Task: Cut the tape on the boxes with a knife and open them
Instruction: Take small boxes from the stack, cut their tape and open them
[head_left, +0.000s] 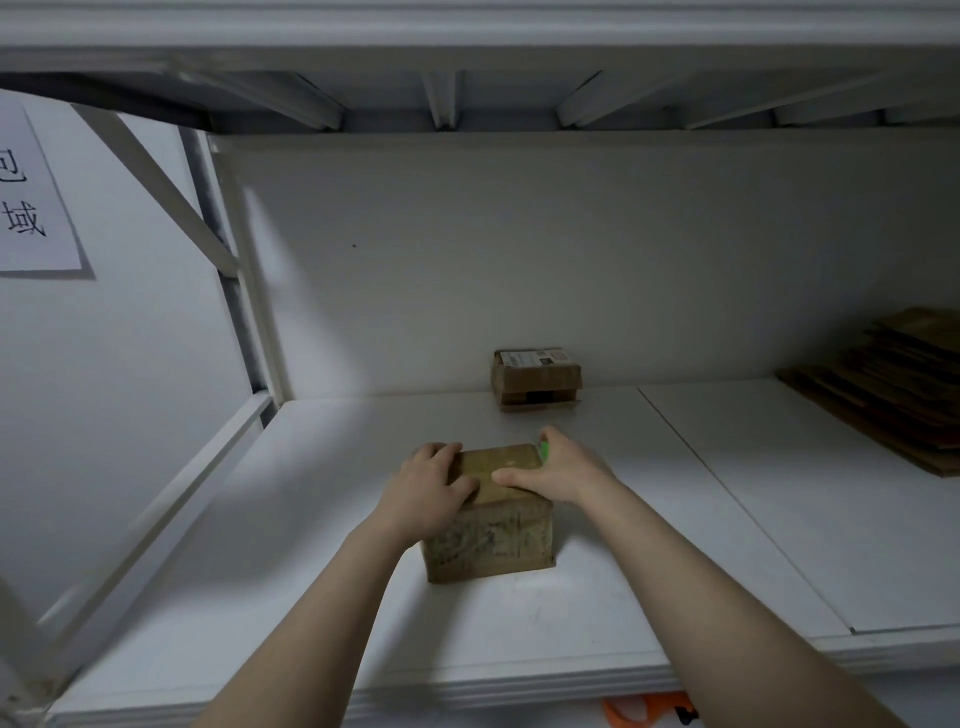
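Note:
A small brown cardboard box (491, 535) stands on the white shelf (322, 597), its front face marked with faded print. My left hand (431, 478) rests on the box's top left edge, fingers curled over it. At the top right edge my right hand (558, 467) lies with its thumb stretched across the lid, and it holds a green knife (544, 448) whose tip shows above the fingers. A second, smaller taped box (536, 378) with a white label stands at the back against the wall.
Flattened brown cardboard sheets (893, 389) are stacked at the right of the shelf. A paper sign (31, 197) hangs on the left wall. White shelf beams run overhead. An orange object (647, 714) shows below the shelf's front edge.

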